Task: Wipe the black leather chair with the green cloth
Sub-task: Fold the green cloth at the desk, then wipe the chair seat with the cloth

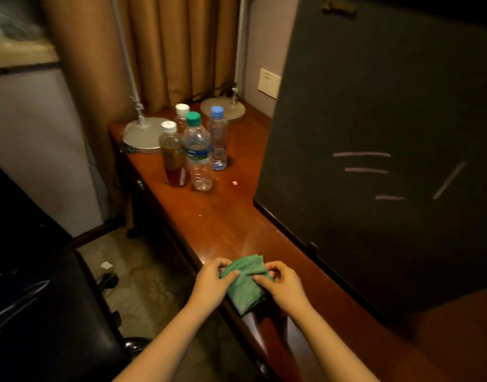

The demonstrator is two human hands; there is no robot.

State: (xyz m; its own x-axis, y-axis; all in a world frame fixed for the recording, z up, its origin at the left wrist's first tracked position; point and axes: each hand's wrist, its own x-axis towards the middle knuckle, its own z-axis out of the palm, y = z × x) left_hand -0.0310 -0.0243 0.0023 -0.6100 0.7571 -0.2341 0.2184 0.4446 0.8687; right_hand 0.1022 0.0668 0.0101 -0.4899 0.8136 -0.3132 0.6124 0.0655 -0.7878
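Head view: a folded green terry cloth [246, 282] is lying at the near edge of a polished reddish-brown wooden desk [231, 219], partly overhanging it, while both bare hands are pinching it. The left hand [212, 282] is gripping the cloth's left margin, its fingers [223, 264] curling over the top fold with the thumb pressing from below. The right hand [282, 285] is nipping the right margin, thumb and curled fingers closing narrowly on the fabric. Beyond the fingertips, four clear plastic bottles [196, 150] with white, green and blue caps are standing clustered, with two round grey metal lamp bases [143, 136] behind them. To the right of the right fingers a dark chalkboard [388, 133] bearing pale chalk strokes is leaning upright on the desk. Left of the left fingers, apart from the cloth, the black leather chair [38, 299] is showing its glossy seat
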